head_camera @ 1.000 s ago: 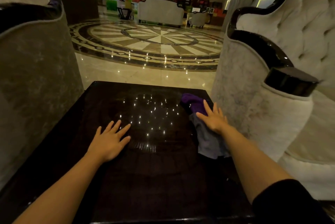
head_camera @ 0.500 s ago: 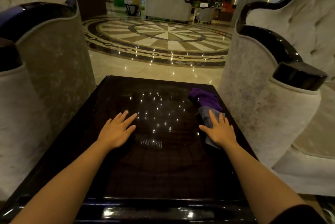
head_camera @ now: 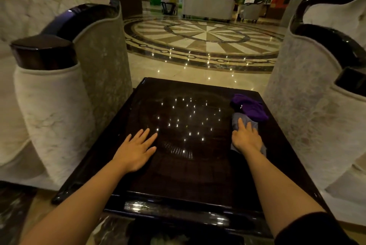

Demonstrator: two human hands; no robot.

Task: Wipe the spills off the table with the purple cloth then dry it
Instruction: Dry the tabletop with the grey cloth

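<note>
A dark glossy table (head_camera: 178, 175) reflects small ceiling lights in its middle. The purple cloth (head_camera: 249, 107) lies bunched at the far right corner, with no hand on it. Just nearer is a grey cloth (head_camera: 237, 120), partly tucked under the purple one. My right hand (head_camera: 246, 138) presses down on the grey cloth, fingers curled over it and index finger stretched forward. My left hand (head_camera: 136, 149) lies flat on the bare tabletop left of centre, fingers spread, holding nothing. I cannot make out any spill among the reflections.
A pale upholstered armchair (head_camera: 59, 106) stands close against the table's left side and another armchair (head_camera: 316, 116) against the right. Polished marble floor (head_camera: 206, 34) with a round inlay lies beyond the far edge. A sofa (head_camera: 208, 5) stands further back.
My right hand slid back toward me along the right side, off the purple cloth's edge and onto the grey cloth. The view pulled back and centred. The left hand stayed flat.
</note>
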